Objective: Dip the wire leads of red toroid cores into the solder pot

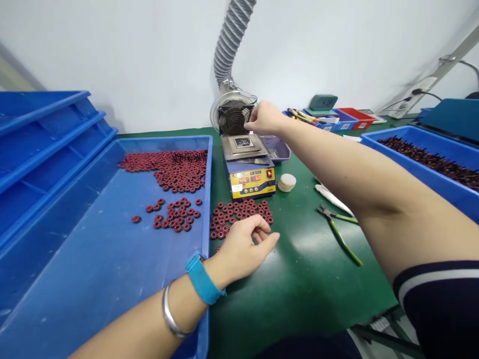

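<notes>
My right hand point(265, 118) is raised over a solder pot point(252, 182) with a yellow front and red digits. Its fingertips are pinched together, and whatever they hold is too small or hidden to make out. Below them lies the pot's shiny square bath point(244, 142). Lower down, my left hand point(247, 244) hovers at the near edge of a cluster of small red-and-black toothed rings point(245, 208) on the green table. Its fingers curl loosely, the thumb stands apart from them, and nothing shows between.
A large blue tray point(108, 259) with many more rings stands left, beside stacked blue trays point(45, 134). Behind the pot are a fan point(235, 119) and a grey duct point(230, 42). Right are a round white pad point(287, 182), green-handled cutters point(339, 232) and a purple dish point(282, 152).
</notes>
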`<state>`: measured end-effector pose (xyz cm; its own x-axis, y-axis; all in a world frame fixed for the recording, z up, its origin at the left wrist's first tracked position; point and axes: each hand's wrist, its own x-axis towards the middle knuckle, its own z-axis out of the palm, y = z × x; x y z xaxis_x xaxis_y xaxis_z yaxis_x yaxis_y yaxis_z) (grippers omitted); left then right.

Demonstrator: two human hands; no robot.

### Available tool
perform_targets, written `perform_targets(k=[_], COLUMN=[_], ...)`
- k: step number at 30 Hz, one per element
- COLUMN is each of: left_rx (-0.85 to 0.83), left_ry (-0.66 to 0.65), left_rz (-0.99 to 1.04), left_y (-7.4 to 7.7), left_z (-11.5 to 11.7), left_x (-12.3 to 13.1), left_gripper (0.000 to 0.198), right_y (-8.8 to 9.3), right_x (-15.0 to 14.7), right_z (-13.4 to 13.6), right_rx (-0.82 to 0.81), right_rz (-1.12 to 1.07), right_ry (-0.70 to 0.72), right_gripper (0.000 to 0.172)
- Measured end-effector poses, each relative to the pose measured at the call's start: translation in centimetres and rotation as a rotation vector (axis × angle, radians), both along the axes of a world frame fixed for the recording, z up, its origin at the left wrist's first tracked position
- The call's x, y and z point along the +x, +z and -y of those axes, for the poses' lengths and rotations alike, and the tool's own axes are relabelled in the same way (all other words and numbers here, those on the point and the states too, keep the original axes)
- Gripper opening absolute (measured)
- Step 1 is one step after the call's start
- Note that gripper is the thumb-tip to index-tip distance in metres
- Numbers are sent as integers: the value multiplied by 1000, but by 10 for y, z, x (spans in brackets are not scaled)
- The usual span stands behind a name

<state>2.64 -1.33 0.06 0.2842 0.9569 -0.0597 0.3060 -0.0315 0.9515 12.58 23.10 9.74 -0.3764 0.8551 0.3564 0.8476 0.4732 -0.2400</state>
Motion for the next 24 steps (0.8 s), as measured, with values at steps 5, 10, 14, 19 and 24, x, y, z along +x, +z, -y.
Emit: perform_targets(k=[5, 10, 14, 19, 24], left_rx=[2, 45, 38, 22, 16], left_ry=[13, 9, -3, -22, -39], left_rz=[10, 22, 2, -25, -29], left_y=[-1, -5, -4, -4, -7], left_z=[0, -1, -1, 0, 0], left_x=[1, 0, 0, 1, 0], left_gripper=[13, 13, 13, 13, 13], right_y=[-4, -14, -21, -27, -32], right_x=[-12, -16, -22, -27, -26], right_z=[-8, -18, -21, -21, -20], right_rx=[33, 44, 57, 61, 64], right_rz=[80, 71, 84, 117, 120], right_ry=[23, -2, -21, -17, -3], right_gripper=[17, 26, 32, 31, 29])
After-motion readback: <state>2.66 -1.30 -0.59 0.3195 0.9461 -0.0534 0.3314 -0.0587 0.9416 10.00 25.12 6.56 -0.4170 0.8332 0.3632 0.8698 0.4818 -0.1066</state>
